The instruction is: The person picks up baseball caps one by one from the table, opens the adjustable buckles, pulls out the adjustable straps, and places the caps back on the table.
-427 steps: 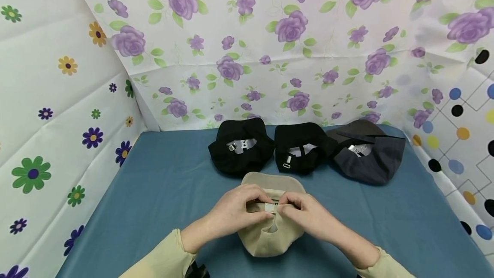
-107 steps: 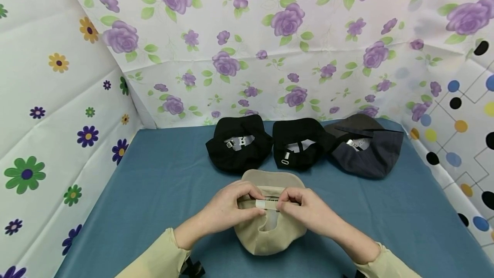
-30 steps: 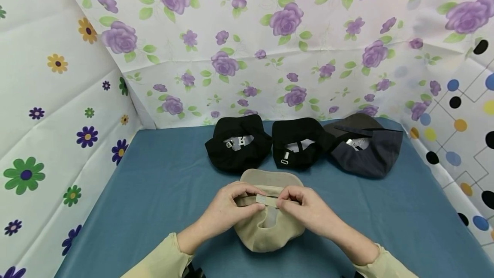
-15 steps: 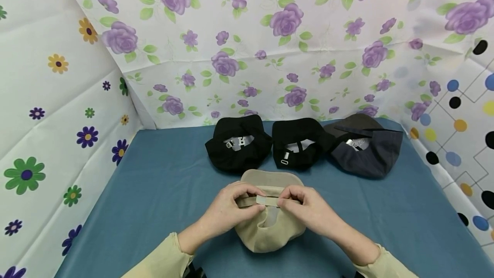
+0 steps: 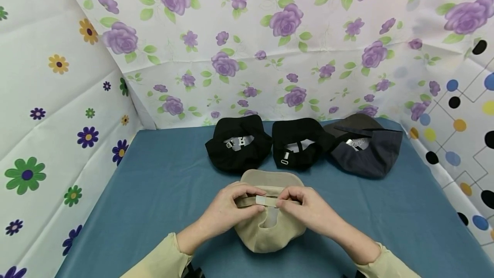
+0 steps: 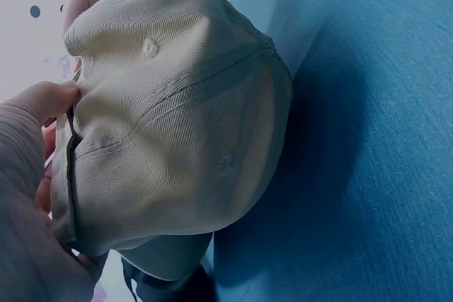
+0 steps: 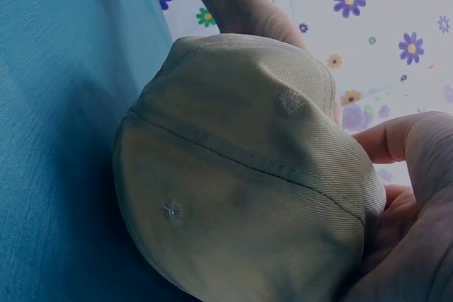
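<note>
A beige baseball cap is held at the front middle of the table, its brim toward the back and its rear opening facing up toward me. Across that opening runs the cap's back strap, with a pale whitish tab on it. My left hand pinches the strap's left side between thumb and fingers, close to the tab. On the other side my right hand pinches the strap's right part. Both wrist views show the cap's crown with stitched eyelets; the strap is hidden there.
Behind the beige cap lie a black cap with a metal buckle, a second black cap and a dark grey cap, side by side along the table's back. The blue tablecloth meets patterned cloth walls at the back and sides.
Compared with 14 seconds ago, the hands sit slightly farther apart and more of the strap shows between them. Over the last second, the strap has tilted only slightly; the hands keep their hold.
</note>
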### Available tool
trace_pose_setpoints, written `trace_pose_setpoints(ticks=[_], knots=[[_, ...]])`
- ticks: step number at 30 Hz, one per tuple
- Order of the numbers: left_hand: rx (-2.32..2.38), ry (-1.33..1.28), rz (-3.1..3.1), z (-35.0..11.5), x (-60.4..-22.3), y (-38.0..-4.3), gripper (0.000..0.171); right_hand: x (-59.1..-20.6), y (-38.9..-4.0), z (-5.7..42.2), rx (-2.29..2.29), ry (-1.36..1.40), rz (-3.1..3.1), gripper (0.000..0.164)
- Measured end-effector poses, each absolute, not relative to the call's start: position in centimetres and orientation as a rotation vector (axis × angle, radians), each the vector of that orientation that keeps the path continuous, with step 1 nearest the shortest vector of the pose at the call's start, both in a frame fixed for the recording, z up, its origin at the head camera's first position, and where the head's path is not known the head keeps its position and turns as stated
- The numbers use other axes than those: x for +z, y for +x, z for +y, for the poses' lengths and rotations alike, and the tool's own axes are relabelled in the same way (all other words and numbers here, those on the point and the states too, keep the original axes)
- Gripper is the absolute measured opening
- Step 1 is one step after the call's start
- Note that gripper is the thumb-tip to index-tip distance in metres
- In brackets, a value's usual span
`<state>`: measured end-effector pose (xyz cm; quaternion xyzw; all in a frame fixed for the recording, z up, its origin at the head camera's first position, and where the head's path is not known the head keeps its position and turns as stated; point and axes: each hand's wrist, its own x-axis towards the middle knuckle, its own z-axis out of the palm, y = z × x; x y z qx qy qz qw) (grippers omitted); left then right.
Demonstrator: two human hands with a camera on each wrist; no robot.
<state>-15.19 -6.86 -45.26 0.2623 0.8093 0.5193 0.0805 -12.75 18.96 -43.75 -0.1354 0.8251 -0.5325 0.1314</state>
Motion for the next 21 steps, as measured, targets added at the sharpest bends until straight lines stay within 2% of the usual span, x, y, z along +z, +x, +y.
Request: trace_pose_setpoints(ticks=[8, 14, 21], knots=[[1.510, 0.884, 2.497, -6.70, -45.01, -15.13, 0.028, -43.75, -12.87, 18.78, -1.553, -0.431, 2.390, 0.019], [1.490, 1.006, 2.542, -6.48, -45.11, -15.19, 0.022, -43.65, -13.01, 18.71, -1.566, -0.447, 2.372, 0.021], [1.498, 1.026, 2.495, -6.47, -45.27, -15.30, 0.017, -43.91, -13.29, 18.82, -1.600, -0.439, 2.350, 0.020]])
